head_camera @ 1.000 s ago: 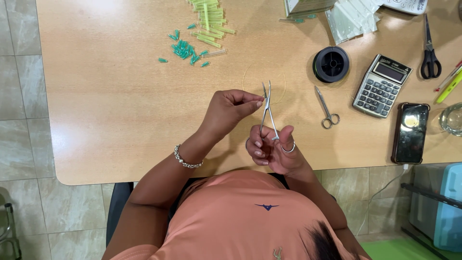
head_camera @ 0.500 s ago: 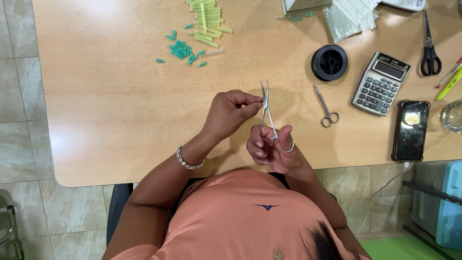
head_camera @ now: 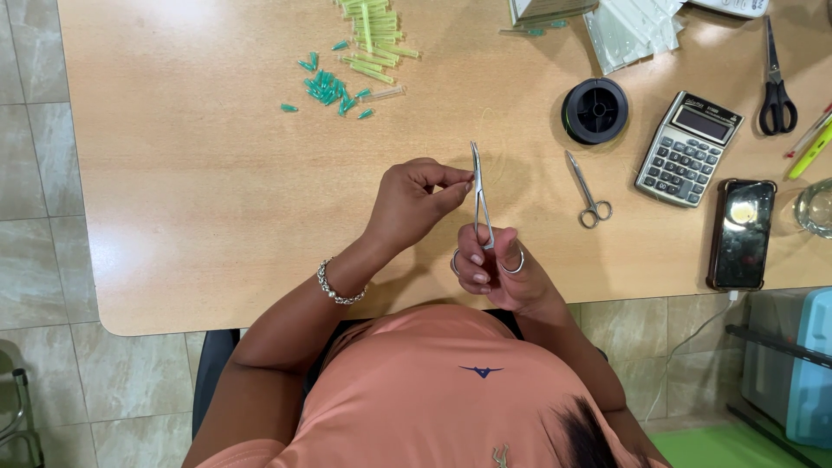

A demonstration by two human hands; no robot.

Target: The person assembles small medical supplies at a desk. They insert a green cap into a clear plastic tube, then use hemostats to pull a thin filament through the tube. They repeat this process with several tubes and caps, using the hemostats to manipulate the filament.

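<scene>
My right hand [head_camera: 498, 270] grips a pair of slim metal forceps [head_camera: 479, 198] by the ring handles, tips pointing away from me over the wooden table [head_camera: 199, 208]. My left hand [head_camera: 416, 201] is pinched at the forceps' jaws, thumb and forefinger together on something too thin to make out. A faint clear thread seems to loop from there toward a black spool [head_camera: 594, 110]. A beaded bracelet circles my left wrist.
Second small forceps [head_camera: 588, 191] lie right of my hands. Teal caps [head_camera: 328, 87] and yellow-green tubes [head_camera: 371, 35] are scattered at the far side. A calculator [head_camera: 689, 147], phone [head_camera: 741, 234], black scissors [head_camera: 776, 82], a glass [head_camera: 815, 208] and plastic packets [head_camera: 633, 30] sit to the right.
Both hands stayed close together at the forceps; the left fingers shifted slightly at the jaws. The view drifted a little.
</scene>
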